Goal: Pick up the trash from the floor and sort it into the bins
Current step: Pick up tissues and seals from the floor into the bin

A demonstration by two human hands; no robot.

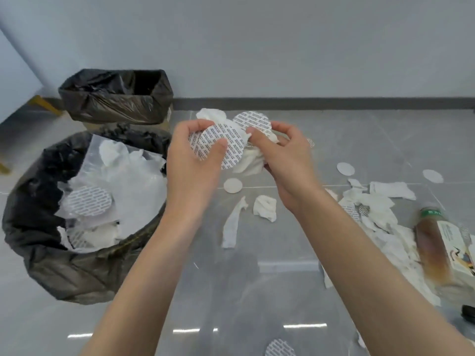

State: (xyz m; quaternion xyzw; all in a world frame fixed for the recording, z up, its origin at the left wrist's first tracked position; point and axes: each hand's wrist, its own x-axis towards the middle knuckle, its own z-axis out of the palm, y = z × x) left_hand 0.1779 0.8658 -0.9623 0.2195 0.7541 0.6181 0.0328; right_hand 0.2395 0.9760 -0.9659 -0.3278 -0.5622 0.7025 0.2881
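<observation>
My left hand pinches round printed seal discs between thumb and fingers, held up above the floor. My right hand grips a wad of crumpled white tissue together with another printed disc. Both hands meet right of the round bin, lined with a black bag and holding tissue, plastic and a disc. A second, square bin with a black bag stands behind it. On the floor lie a plain disc, a tissue strip and a tissue ball.
To the right the grey floor holds a heap of torn tissue, two white discs, and a lying bottle of brown liquid. One printed disc lies near the bottom edge. A wall runs along the back.
</observation>
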